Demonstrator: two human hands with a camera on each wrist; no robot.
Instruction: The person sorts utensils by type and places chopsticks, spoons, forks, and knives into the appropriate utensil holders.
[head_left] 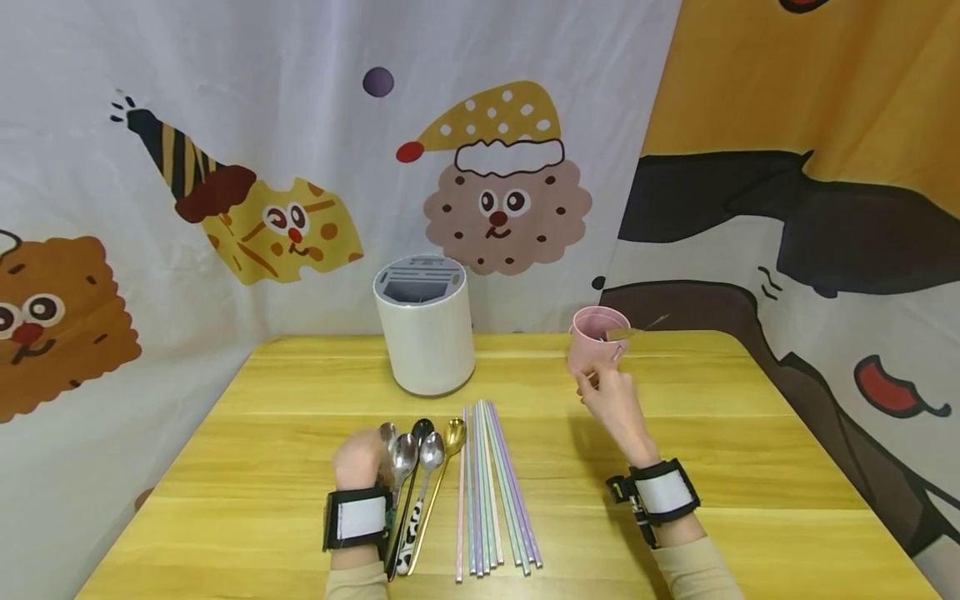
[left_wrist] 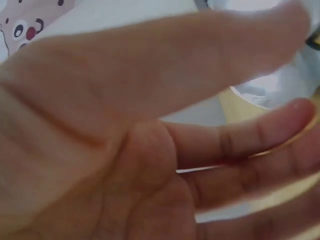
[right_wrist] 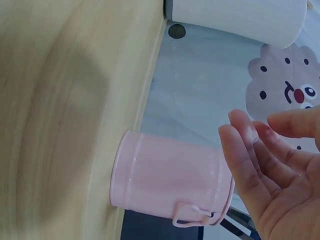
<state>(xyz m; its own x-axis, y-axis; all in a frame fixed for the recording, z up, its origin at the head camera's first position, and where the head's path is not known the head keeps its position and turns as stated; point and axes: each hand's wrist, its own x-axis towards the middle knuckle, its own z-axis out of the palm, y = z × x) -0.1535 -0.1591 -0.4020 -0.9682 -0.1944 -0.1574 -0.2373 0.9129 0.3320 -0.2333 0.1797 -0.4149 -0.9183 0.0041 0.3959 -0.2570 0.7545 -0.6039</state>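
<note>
Near left, the left hand's (head_left: 358, 460) thumb stands apart from loosely extended fingers beside the spoons (head_left: 432, 451); contact is unclear. Coloured straws (head_left: 480, 492) lie just right. Farther right, the right hand (head_left: 615, 410), fingers loosely bent around nothing, is beside the pink bucket (head_left: 594, 350).

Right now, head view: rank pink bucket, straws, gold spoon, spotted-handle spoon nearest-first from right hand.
1. Pink bucket: just beyond the hand.
2. Straws: left of it.
3. Gold spoon: left of straws.
4. Spotted-handle spoon: farther left.
</note>
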